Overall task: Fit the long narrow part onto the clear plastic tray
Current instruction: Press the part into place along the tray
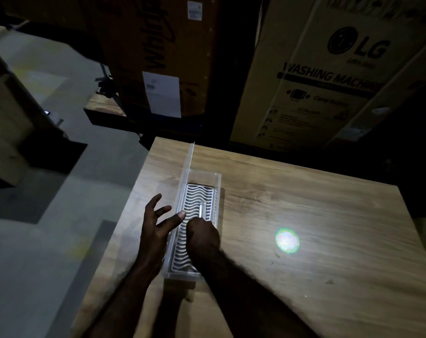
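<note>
Head view, dim, left hand (156, 230) spread, right hand (202, 236) hiding clear tray (218, 191), grip unclear

A dim storeroom or appliance warehouse. Tall cardboard cartons stand close behind the wooden desk (304, 228): one carton (312, 76) is printed "LG" and "WASHING MACHINE", and a darker brown carton (163, 45) beside it carries white shipping labels. The floor (48, 203) at left is bare grey concrete, with more boxes (9, 123) along it.
</note>
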